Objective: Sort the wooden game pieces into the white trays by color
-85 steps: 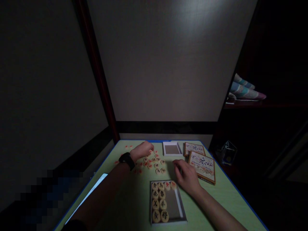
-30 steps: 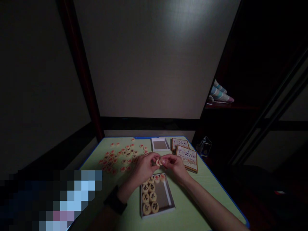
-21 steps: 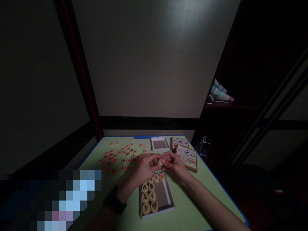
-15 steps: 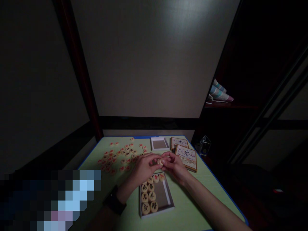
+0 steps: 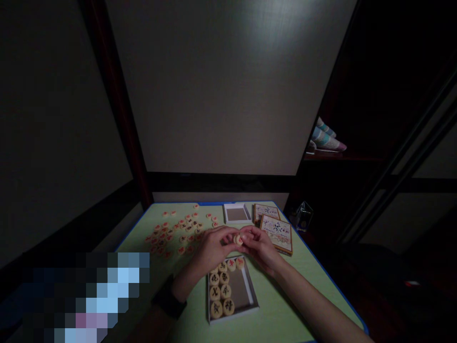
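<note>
Between my two hands, above the far edge of the near box, is a round Chinese chess piece (image 5: 238,239) with a red mark on its face. My left hand (image 5: 214,245) has its fingers closed at the piece's left side. From the right, my right hand (image 5: 257,245) pinches it with thumb and fingers. Below them lies a shallow white box (image 5: 253,288) with black-marked pieces (image 5: 225,291) in its left part and red-marked pieces (image 5: 240,262) along its far end. My left wrist and hand hide part of that box's far left corner.
Many loose chess pieces (image 5: 164,230) are scattered over the left of the green table (image 5: 285,297). A second shallow box (image 5: 237,213) stands at the back. Two printed box lids (image 5: 275,233) overlap at the right, near the table's blue edge. A wall panel (image 5: 221,95) rises behind.
The piece between my fingers has turned, so its red-marked face now shows more. Both hands stay in nearly the same place.
</note>
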`<action>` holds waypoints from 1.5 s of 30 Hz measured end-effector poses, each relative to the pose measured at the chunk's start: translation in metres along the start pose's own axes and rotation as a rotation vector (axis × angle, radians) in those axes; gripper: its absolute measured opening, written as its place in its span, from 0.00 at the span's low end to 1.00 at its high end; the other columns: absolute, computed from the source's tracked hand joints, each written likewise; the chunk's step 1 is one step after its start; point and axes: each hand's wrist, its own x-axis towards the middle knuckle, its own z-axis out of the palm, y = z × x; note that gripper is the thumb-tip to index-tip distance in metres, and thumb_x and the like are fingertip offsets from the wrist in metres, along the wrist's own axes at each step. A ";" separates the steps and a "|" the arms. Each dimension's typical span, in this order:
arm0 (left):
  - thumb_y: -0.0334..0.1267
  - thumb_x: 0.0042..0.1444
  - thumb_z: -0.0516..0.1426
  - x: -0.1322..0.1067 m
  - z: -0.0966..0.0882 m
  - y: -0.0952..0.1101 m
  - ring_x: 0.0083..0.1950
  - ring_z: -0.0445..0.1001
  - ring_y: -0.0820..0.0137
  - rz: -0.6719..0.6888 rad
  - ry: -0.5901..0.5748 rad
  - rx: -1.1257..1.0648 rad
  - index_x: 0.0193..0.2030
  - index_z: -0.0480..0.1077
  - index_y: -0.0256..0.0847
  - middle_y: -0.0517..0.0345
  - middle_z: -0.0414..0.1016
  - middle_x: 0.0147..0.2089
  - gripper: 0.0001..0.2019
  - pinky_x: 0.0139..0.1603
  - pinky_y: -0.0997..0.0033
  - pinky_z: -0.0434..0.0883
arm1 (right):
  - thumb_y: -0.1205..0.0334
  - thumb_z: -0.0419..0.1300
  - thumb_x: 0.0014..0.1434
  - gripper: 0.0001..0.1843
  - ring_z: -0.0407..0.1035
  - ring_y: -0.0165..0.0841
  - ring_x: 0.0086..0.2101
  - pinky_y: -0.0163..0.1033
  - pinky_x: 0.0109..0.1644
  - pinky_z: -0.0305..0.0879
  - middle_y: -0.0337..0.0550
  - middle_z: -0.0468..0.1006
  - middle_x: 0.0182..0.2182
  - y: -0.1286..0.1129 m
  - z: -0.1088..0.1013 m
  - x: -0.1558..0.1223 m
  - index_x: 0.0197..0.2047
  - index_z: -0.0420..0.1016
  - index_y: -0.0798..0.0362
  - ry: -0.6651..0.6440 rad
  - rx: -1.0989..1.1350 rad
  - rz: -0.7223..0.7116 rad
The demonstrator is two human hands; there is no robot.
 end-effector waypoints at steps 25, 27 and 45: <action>0.28 0.55 0.60 -0.007 -0.004 0.013 0.49 0.77 0.68 0.208 -0.074 0.203 0.54 0.74 0.48 0.59 0.80 0.49 0.20 0.55 0.66 0.75 | 0.56 0.64 0.56 0.14 0.73 0.34 0.31 0.37 0.35 0.70 0.39 0.78 0.29 0.005 0.013 -0.014 0.43 0.68 0.51 0.181 -0.741 -0.371; 0.33 0.50 0.64 -0.007 -0.008 0.015 0.48 0.77 0.65 0.157 -0.086 0.156 0.55 0.73 0.48 0.58 0.80 0.51 0.23 0.55 0.63 0.75 | 0.55 0.63 0.57 0.14 0.73 0.34 0.29 0.36 0.33 0.68 0.38 0.77 0.28 -0.001 0.011 -0.021 0.44 0.67 0.51 0.213 -0.834 -0.372; 0.48 0.62 0.49 0.006 -0.026 -0.010 0.41 0.76 0.65 -0.017 0.000 -0.034 0.43 0.77 0.39 0.52 0.80 0.39 0.19 0.45 0.68 0.69 | 0.62 0.53 0.65 0.07 0.77 0.37 0.33 0.36 0.31 0.52 0.45 0.83 0.35 0.003 0.035 -0.074 0.44 0.70 0.51 0.038 -1.793 -0.089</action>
